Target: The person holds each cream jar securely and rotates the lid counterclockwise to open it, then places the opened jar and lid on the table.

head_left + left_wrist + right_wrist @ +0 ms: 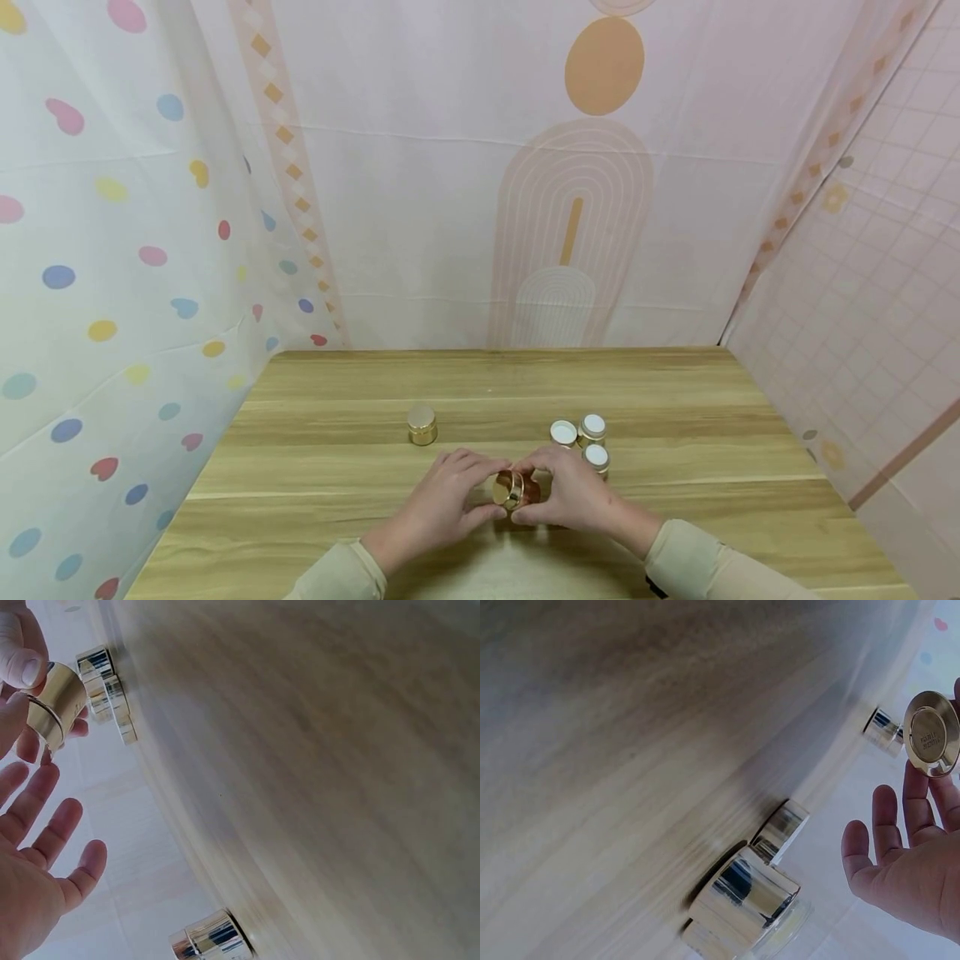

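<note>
A shiny gold jar (517, 489) with its lid on lies tipped sideways between both hands, lid end to the left. My left hand (448, 497) pinches the lid end between thumb and fingers, its other fingers spread in the left wrist view. My right hand (567, 492) grips the body end. The right wrist view shows the jar's round, stamped base (930, 736) facing that camera, held up off the table. Just beyond the right hand stand two gold jars with white tops, one farther back (592, 426) and one nearer (597, 457).
Beside those two jars a gold-rimmed lid (563, 432) lies with its white inside up. Another gold jar (422, 426), lidded, stands upright farther left. The wood-grain table (315, 467) reaches back to a patterned curtain (405, 250), with more curtains at both sides.
</note>
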A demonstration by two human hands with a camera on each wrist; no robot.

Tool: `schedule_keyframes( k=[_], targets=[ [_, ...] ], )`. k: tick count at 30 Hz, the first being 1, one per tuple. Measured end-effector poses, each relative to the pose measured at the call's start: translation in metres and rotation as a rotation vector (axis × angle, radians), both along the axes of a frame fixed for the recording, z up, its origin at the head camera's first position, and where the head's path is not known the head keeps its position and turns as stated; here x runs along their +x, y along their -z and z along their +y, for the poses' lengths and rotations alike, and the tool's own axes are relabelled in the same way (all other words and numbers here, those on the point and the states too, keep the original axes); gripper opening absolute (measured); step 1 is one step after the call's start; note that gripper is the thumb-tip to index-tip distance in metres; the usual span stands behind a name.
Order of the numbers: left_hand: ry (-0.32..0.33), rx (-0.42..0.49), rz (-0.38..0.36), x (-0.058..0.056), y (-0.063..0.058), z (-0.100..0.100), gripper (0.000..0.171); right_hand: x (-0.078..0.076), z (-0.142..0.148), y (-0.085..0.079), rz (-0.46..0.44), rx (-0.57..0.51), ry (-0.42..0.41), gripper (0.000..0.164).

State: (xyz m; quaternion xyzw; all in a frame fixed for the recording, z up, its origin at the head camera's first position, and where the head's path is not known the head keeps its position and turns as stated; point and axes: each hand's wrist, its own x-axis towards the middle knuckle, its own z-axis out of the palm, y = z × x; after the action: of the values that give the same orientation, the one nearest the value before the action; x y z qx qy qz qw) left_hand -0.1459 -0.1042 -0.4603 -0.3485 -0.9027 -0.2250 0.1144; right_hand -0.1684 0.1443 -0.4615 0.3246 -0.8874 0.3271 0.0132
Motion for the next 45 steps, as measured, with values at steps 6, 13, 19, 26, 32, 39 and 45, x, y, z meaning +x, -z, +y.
schedule_keyframes(
  k=[6,13,19,26,32,39,45],
  targets=[
    [0.035,0.028,0.064,-0.002,0.004,-0.001,0.064,0.000,0.001,0.000,-0.018,-0.005,0.005,0.046],
    [0.036,0.026,0.049,-0.002,0.003,-0.001,0.058,0.000,0.002,0.000,-0.016,0.014,0.010,0.044],
    [0.007,0.016,0.020,0.000,0.002,-0.001,0.050,0.000,0.002,0.000,-0.021,0.005,0.004,0.046],
    [-0.012,0.020,-0.018,0.000,0.003,-0.001,0.050,-0.001,0.001,0.002,-0.011,-0.009,0.000,0.045],
    [-0.044,0.063,-0.070,0.000,0.005,-0.001,0.056,0.000,0.000,0.002,-0.037,-0.028,0.035,0.046],
    [-0.057,0.129,-0.051,0.001,0.004,0.003,0.056,0.002,-0.003,0.002,-0.074,-0.074,0.074,0.046],
    [-0.117,0.158,-0.155,0.006,-0.006,0.009,0.050,0.002,-0.009,0.001,-0.071,-0.101,0.112,0.046]
  ],
)
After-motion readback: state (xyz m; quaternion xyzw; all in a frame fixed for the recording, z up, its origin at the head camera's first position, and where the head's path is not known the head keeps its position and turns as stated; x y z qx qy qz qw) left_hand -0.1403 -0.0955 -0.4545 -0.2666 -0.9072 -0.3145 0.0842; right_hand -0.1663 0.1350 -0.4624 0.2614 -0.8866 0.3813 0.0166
